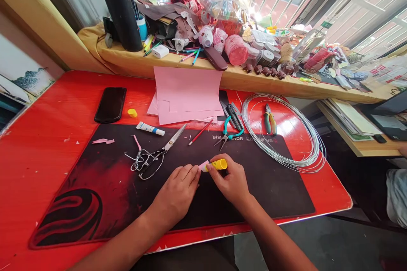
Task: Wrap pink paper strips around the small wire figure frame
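My right hand [231,181] is closed round a yellow glue stick [218,164], held sideways over the black mat [248,199]. The glue stick's white end meets a small piece of pink paper [204,165]. That paper is pinched at the fingertips of my left hand [179,188], whose fingers are pressed together; part of it is hidden. Left of my hands lie scissors [165,146] and a bent silver wire piece [138,160] with a pink paper strip. Beyond my hands are a red pencil [201,132] and teal-handled pliers [227,131].
Pink paper sheets [189,91] lie at the back of the red table [76,93]. A wire coil [310,152] and yellow-grey pliers [269,119] are at right. A phone [110,105], yellow cap [132,113] and white tube [150,128] sit at left. Craft materials crowd the windowsill [254,78].
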The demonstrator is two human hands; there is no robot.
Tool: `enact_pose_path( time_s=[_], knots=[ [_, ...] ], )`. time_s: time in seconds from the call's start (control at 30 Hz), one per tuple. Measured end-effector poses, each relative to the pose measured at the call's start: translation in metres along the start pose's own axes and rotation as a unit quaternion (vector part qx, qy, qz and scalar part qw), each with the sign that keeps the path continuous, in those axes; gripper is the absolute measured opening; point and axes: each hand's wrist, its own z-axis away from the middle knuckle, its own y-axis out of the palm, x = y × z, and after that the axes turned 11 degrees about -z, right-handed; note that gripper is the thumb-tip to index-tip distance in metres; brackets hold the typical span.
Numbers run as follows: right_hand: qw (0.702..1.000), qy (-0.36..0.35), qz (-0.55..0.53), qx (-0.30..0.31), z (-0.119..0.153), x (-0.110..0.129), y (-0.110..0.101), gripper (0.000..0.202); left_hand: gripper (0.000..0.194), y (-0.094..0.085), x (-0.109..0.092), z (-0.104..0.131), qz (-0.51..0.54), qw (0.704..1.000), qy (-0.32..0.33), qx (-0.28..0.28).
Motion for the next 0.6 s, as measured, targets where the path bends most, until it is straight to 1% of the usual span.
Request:
enact_pose_path(
  time_s=[0.13, 0.2, 0.37, 0.47, 0.6],
  knots=[
    [0.998, -0.022, 0.050, 0.011, -0.004, -0.001, 0.006, 0.020, 0.041, 0.002, -0.003, 0.004, -0.022, 1.000, -0.001, 0.004],
    [0.996, -0.046, 0.072, 0.025, -0.004, -0.002, 0.010, 0.019, 0.043, 0.002, -0.003, 0.005, -0.035, 0.999, 0.007, 0.007],
    [0.985, -0.097, 0.136, 0.049, -0.007, -0.005, 0.015, 0.017, 0.046, -0.001, -0.004, 0.006, -0.061, 0.998, 0.010, 0.034],
    [0.978, -0.106, 0.171, 0.057, -0.010, -0.004, 0.015, 0.018, 0.045, -0.002, -0.005, 0.005, -0.063, 0.997, 0.012, 0.039],
    [0.977, -0.092, 0.184, 0.055, -0.011, -0.003, 0.014, 0.019, 0.045, -0.002, -0.005, 0.006, -0.066, 0.997, 0.015, 0.041]
  ],
)
